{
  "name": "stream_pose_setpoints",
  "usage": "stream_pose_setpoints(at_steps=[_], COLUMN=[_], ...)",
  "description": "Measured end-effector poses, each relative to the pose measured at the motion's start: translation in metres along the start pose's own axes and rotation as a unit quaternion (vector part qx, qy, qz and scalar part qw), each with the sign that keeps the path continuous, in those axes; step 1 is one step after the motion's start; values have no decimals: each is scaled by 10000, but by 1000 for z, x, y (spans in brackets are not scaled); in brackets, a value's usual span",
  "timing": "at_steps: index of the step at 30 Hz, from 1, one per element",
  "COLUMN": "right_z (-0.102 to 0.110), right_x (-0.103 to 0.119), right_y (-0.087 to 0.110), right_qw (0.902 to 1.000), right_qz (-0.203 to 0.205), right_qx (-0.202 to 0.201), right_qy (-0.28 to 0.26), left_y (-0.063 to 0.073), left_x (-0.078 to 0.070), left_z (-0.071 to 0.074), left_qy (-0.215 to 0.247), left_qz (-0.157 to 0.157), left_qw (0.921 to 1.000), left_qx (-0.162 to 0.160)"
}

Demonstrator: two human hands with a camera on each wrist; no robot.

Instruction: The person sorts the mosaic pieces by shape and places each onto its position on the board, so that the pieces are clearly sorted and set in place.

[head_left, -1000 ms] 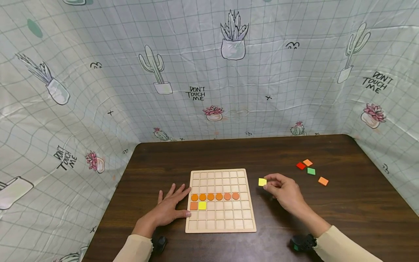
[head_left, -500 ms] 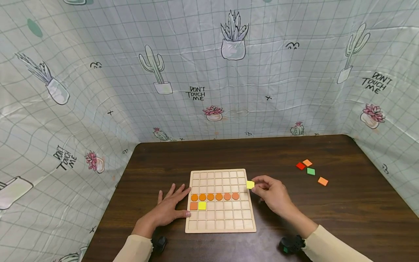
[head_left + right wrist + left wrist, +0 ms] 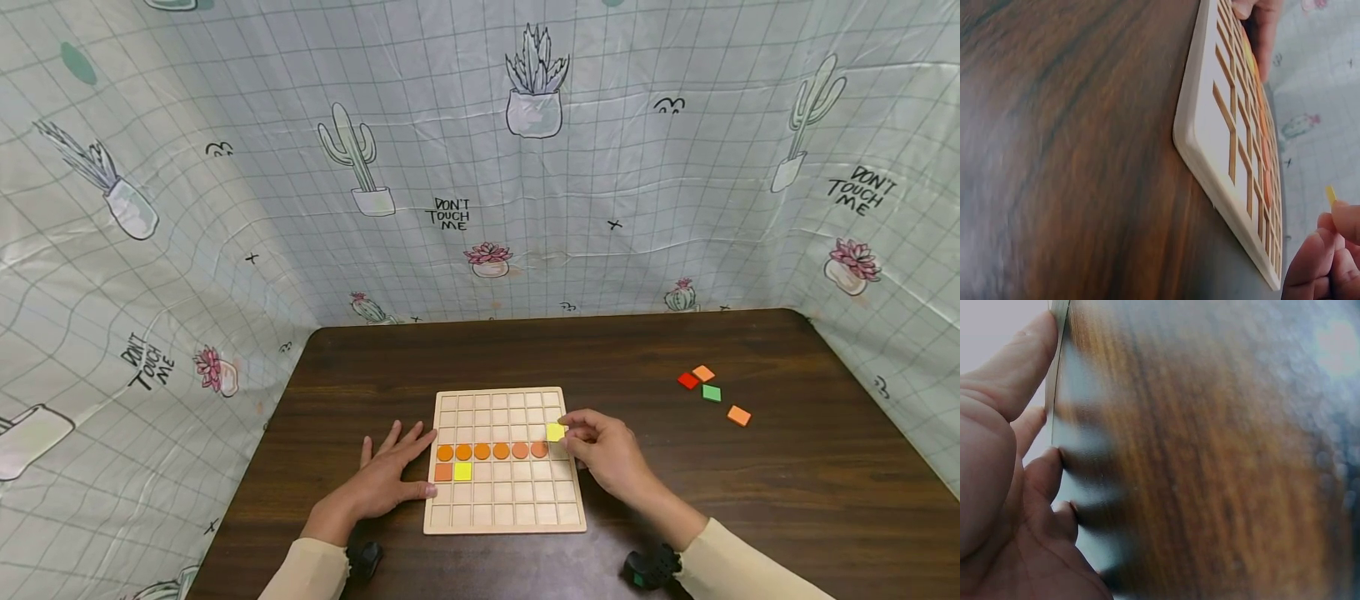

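Observation:
A light wooden grid board (image 3: 507, 518) lies on the dark table. One row holds several round orange discs (image 3: 483, 452); below its left end sit an orange square tile (image 3: 443, 472) and a yellow square tile (image 3: 462, 472). My right hand (image 3: 611, 454) pinches another yellow tile (image 3: 555, 432) between thumb and fingers, over the board's right edge; the right wrist view shows this yellow tile (image 3: 1331, 195) edge-on, above the board's surface. My left hand (image 3: 386, 479) rests spread on the table, thumb and fingertips at the board's left edge, as the left wrist view also shows.
At the right back of the table lie a red tile (image 3: 687, 381), a green tile (image 3: 711, 393) and two orange tiles, one near the red (image 3: 703, 373) and one apart. A patterned curtain (image 3: 480, 167) closes off the back and sides.
My right hand has moved left with the yellow tile, from beside the board to over its right edge. My left hand and the pieces on the board have stayed in place.

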State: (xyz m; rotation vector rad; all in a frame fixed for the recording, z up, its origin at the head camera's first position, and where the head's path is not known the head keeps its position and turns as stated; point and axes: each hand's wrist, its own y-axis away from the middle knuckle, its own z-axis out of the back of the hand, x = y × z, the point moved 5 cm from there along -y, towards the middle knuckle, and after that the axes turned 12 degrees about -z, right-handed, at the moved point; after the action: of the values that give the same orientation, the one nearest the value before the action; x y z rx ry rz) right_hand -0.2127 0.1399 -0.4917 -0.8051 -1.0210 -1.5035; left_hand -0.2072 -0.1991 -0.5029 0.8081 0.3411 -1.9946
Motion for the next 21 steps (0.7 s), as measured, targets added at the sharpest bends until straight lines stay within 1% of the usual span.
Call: stream_pose_setpoints(at_steps=[9,15,21], right_z=[-20,-31,-44], right_x=[6,11,15], right_y=[1,2,3], right_qw=[9997,9994,9979], right_qz=[-56,131,338], right_qx=[245,322,542], right_qy=[-64,52,78], left_y=[0,0,0], left_x=[0,1,0], left_z=[0,0,0], left_qy=[16,31,20], left_qz=[1,32,49], left_qw=[10000,10000,10000], left_qx=[12,16,22])
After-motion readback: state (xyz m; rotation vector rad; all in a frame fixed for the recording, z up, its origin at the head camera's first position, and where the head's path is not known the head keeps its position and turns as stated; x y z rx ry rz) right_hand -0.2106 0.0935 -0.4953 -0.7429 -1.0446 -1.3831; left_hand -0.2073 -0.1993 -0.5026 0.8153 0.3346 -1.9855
